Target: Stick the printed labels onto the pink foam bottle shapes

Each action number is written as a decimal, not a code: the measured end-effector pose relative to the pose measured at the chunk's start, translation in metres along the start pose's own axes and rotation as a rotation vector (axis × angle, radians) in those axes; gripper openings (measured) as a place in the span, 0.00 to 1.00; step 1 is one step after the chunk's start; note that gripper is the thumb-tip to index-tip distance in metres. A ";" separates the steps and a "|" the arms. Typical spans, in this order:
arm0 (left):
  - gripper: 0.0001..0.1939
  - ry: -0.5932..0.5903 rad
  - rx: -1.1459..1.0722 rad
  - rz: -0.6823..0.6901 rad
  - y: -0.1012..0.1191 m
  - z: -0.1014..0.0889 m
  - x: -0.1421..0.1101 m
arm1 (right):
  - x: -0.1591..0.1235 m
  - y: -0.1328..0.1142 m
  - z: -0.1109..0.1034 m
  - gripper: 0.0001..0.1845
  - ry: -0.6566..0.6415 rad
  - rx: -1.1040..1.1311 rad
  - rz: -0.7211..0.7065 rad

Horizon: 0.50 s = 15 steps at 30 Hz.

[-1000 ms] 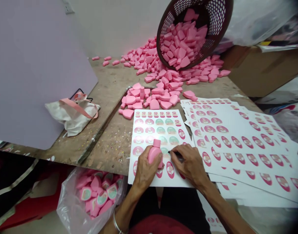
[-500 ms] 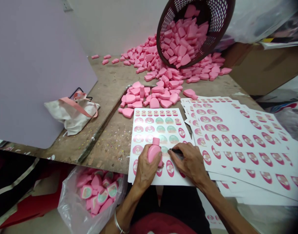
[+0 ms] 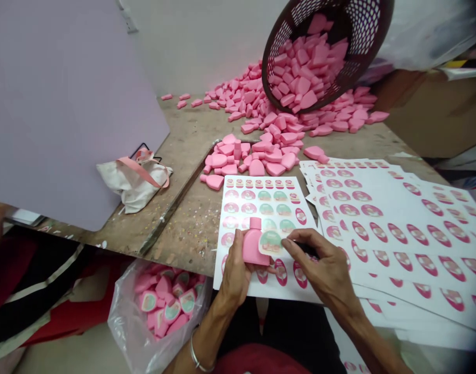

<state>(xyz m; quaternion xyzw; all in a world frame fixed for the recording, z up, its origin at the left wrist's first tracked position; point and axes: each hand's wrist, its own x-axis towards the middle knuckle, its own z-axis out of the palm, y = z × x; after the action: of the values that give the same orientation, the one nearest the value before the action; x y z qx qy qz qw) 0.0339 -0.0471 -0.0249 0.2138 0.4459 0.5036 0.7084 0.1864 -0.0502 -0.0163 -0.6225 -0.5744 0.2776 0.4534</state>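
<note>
Speckled table (image 3: 195, 221), pale wall (image 3: 202, 44) behind.

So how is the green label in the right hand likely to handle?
The green label is probably light and fairly stiff, since it looks nearly flat with the right hand pinching one edge. Its back is likely tacky: similar labels sit on bottles in the plastic bag.

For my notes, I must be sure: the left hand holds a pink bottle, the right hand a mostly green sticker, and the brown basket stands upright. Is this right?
Not quite: the brown basket is tipped, its mouth facing the camera, as the head view shows. The left hand holds a pink bottle, and the right hand a mostly green sticker.
</note>
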 end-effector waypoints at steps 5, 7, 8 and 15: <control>0.27 -0.069 -0.038 0.005 0.006 0.007 -0.005 | -0.007 -0.012 0.011 0.16 -0.004 -0.024 0.026; 0.28 -0.077 -0.031 0.000 0.006 0.007 -0.006 | -0.009 -0.015 0.012 0.14 -0.008 -0.036 0.020; 0.28 -0.078 -0.029 -0.003 0.006 0.006 -0.006 | -0.010 -0.016 0.012 0.13 -0.009 -0.037 0.011; 0.30 -0.066 -0.037 -0.001 0.002 0.005 -0.006 | -0.012 -0.017 0.014 0.12 -0.020 -0.003 -0.010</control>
<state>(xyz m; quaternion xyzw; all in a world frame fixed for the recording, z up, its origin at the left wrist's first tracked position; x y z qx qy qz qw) 0.0364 -0.0512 -0.0179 0.2169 0.4128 0.5042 0.7268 0.1637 -0.0592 -0.0094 -0.6175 -0.5825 0.2805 0.4480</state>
